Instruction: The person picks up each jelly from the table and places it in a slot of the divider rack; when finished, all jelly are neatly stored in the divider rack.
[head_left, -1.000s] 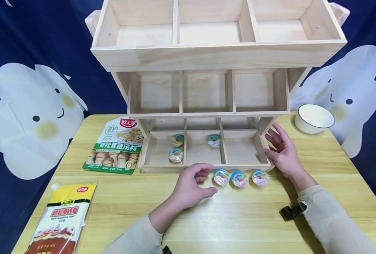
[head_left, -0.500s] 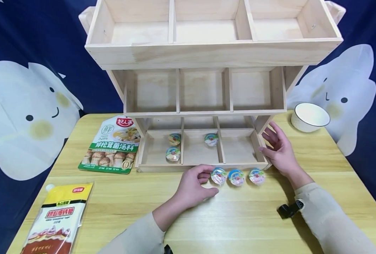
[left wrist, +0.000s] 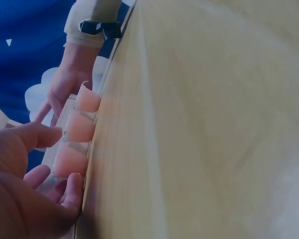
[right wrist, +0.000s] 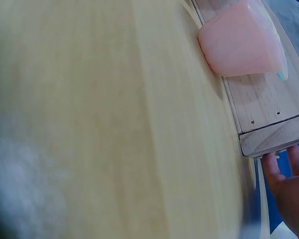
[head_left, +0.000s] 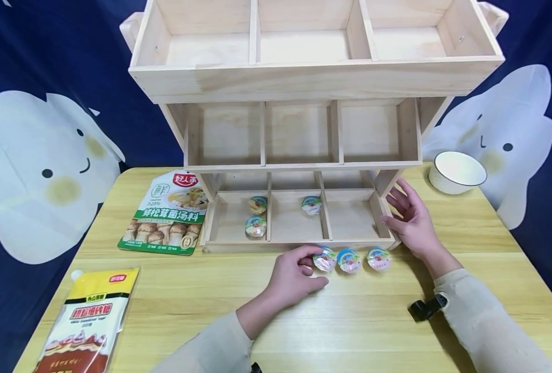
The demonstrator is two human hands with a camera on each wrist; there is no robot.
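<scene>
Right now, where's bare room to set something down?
Most room: the bare tabletop between the left sleeve and right sleeve. Another patch: between the granulated sugar bag and the left sleeve. Crowded: the front edge of the bottom tray, where the left hand is at three jelly cups, and its right end, beside the right hand.

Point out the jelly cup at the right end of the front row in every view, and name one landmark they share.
Head: the cup is right of centre, below the middle.
Left wrist: the cup is left of centre, topmost of three.
Right wrist: the cup is at upper right, the only one there.
Shared landmark: the right hand.
</scene>
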